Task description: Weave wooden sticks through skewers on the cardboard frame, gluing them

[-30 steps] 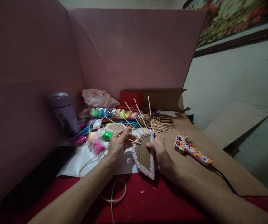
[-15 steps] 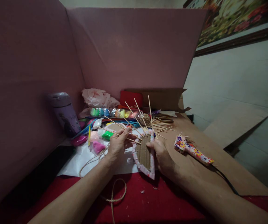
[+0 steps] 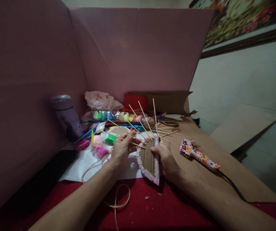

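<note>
My right hand (image 3: 167,159) grips the straight side of a half-oval cardboard piece (image 3: 149,160), thumb on its bare corrugated face. Pink-and-white fabric wraps the piece's rim. Several thin wooden skewers (image 3: 141,116) fan out from its curved upper edge. My left hand (image 3: 123,148) is closed with thumb and fingers pinched around the lowest skewers on the left side; some fingertips are hidden behind them. A second fabric-edged cardboard piece (image 3: 118,131) lies behind my left hand, partly covered. Small bags of coloured clay, one green (image 3: 110,139) and one pink (image 3: 101,151), are beside it.
A patterned glue gun (image 3: 199,154) with a black cord lies on the cardboard at right. Loose skewers (image 3: 168,132) and a twine ball (image 3: 148,123) sit behind my hands. A purple bottle (image 3: 67,118) stands left. Twine (image 3: 123,205) loops over the red cloth (image 3: 138,215).
</note>
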The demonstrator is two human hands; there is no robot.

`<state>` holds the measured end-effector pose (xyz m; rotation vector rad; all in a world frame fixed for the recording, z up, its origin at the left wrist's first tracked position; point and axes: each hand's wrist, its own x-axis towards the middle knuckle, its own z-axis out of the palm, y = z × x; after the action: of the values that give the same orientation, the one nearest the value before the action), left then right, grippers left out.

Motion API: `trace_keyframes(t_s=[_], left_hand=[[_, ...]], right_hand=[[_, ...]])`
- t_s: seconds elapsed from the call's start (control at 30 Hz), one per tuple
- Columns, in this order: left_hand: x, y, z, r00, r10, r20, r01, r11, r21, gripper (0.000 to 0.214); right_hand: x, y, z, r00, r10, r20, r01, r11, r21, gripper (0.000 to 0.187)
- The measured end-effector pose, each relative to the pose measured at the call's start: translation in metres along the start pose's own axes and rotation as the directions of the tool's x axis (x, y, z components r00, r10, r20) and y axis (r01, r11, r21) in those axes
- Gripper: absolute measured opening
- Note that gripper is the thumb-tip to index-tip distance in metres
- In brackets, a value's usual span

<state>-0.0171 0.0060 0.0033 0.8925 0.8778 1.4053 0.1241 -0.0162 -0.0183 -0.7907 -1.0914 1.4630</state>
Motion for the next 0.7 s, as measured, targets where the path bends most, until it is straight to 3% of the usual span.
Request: trace_keyframes(t_s=[0.7], left_hand=[[0.0009, 0.0006, -0.0003, 1.000, -0.014, 0.000, 0.014, 1.000, 0.007, 0.030]], right_hand=[[0.0011, -0.0004, 0.0009, 1.000, 0.009, -0.028, -0.010, 0.999, -0.031, 0.022]])
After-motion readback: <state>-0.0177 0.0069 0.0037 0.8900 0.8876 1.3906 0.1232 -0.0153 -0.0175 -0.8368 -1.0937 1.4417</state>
